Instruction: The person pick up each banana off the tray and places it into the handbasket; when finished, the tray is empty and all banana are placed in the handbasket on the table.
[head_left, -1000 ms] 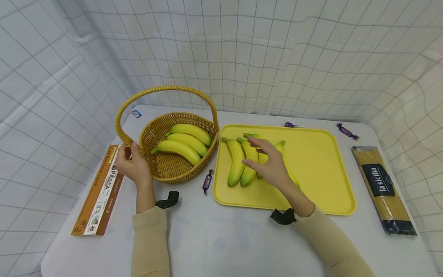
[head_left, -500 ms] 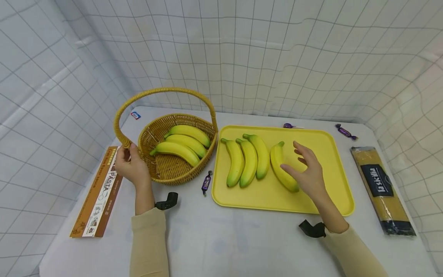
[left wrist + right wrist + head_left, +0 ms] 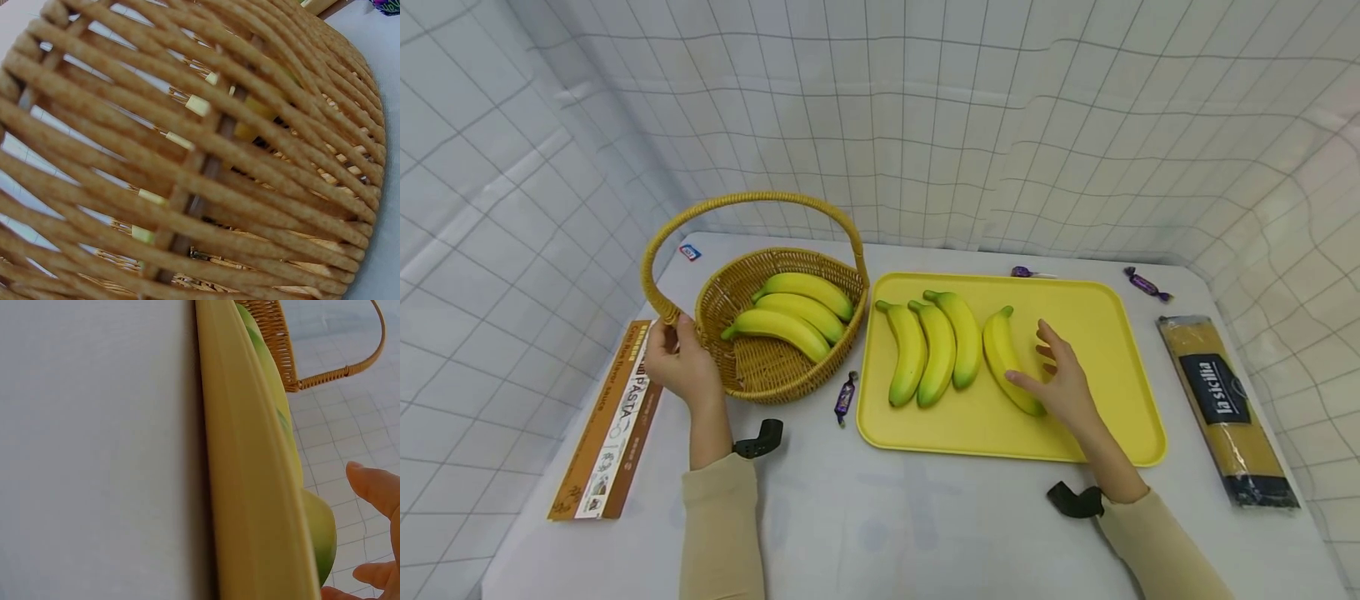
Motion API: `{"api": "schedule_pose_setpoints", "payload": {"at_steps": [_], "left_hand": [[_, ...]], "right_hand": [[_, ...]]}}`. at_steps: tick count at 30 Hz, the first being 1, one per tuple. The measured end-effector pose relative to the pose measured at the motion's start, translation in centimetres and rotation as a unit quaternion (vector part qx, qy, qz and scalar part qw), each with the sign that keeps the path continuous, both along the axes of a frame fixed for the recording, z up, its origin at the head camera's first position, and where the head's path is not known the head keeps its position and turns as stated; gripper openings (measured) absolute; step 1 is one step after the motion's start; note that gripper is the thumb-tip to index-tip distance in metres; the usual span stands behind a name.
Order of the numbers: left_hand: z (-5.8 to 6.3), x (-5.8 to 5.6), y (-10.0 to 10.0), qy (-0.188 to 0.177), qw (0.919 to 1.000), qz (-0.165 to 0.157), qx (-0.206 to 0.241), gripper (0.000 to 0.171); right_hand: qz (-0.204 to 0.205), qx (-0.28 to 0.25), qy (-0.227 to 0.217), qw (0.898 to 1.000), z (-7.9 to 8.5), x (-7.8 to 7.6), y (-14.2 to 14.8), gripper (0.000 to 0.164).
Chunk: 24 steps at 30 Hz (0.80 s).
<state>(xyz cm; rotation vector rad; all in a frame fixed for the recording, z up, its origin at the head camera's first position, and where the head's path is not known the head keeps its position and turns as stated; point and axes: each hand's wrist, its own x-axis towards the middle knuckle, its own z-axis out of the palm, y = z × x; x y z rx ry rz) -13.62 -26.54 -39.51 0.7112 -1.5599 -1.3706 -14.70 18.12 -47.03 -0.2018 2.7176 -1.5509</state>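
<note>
My left hand [image 3: 685,367] grips the lower left end of the wicker basket's handle [image 3: 760,197]. Inside the basket [image 3: 718,304] lie 3 bananas [image 3: 805,312] side by side. Its woven wall [image 3: 187,162] fills the left wrist view, which does not show the hand. Over the yellow tray [image 3: 1090,325], my right hand [image 3: 1063,396] hovers with fingers spread, just right of a single banana [image 3: 1000,354]. Left of that one, 3 more bananas [image 3: 936,358] lie in a row. In the right wrist view, the thumb and some fingers [image 3: 375,487] show beyond the tray's edge, near a banana's end [image 3: 322,534].
A pasta box [image 3: 602,425] lies at left, partly behind the left arm. At right is a spaghetti pack [image 3: 1225,408]. Wrapped candies lie between basket and tray [image 3: 846,398] and at the back right [image 3: 1146,284]. A lollipop [image 3: 1024,272] touches or nears the tray's back edge.
My right hand has moved right, from above the row of bananas to beside the single one, and has barely shifted in the last half second. The left hand keeps its grip on the handle.
</note>
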Motion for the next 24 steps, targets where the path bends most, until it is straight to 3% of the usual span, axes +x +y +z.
{"api": "schedule_pose_setpoints", "payload": {"at_steps": [14, 21, 24], "left_hand": [[-0.1, 0.0, 0.0, -0.006, 1.0000, -0.001, 0.007, 0.022], [-2.3, -1.0, -1.5, -0.015, 0.9999, 0.005, 0.000, 0.022], [-2.6, -1.2, -1.8, -0.015, 0.9999, 0.006, -0.003, 0.022]], "right_hand": [[-0.007, 0.006, -0.045, 0.999, -1.1, -0.1, 0.0, 0.093], [-0.002, 0.030, -0.060, 0.998, -1.5, 0.0, -0.2, 0.091], [0.002, 0.035, -0.055, 0.998, -1.6, -0.1, -0.4, 0.089]]}}
